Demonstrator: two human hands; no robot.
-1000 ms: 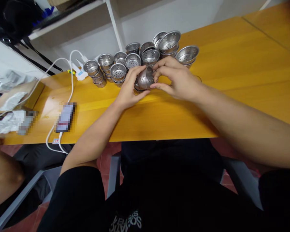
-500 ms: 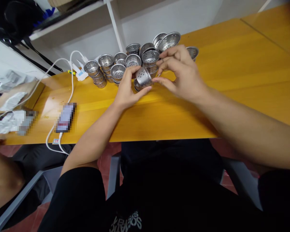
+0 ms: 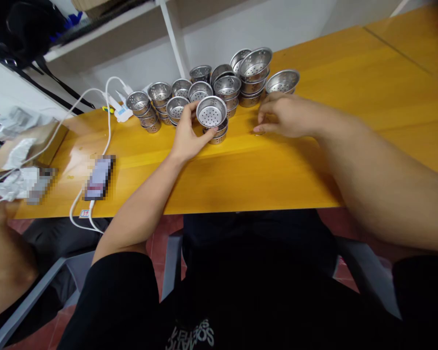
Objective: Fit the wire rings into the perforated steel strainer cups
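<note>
My left hand (image 3: 191, 131) is closed around a perforated steel strainer cup (image 3: 211, 113), fingers on its left side and thumb at the front. The cup is upright with its holed bottom showing, right over a short stack of like cups (image 3: 218, 138); I cannot tell whether it rests on them. To the right, my right hand (image 3: 282, 116) is just above the table, thumb and fingertips pinching a thin, curved, wire-like piece (image 3: 260, 133). Its exact kind is too small to make out. Behind that hand stands another strainer cup (image 3: 282, 81), partly hidden by it.
Several stacks of strainer cups (image 3: 160, 92) line the back of the yellow table (image 3: 241, 184), with a taller stack (image 3: 253, 85) at the right. On the left lie a phone (image 3: 100, 177), white cables (image 3: 109, 116) and a power strip (image 3: 123, 113). Another person's arm (image 3: 7, 253) is at far left.
The cup in my left hand has turned from tilted on its side to upright, mouth up. My right hand has moved right and down, away from the cup, with the thin piece still pinched.
</note>
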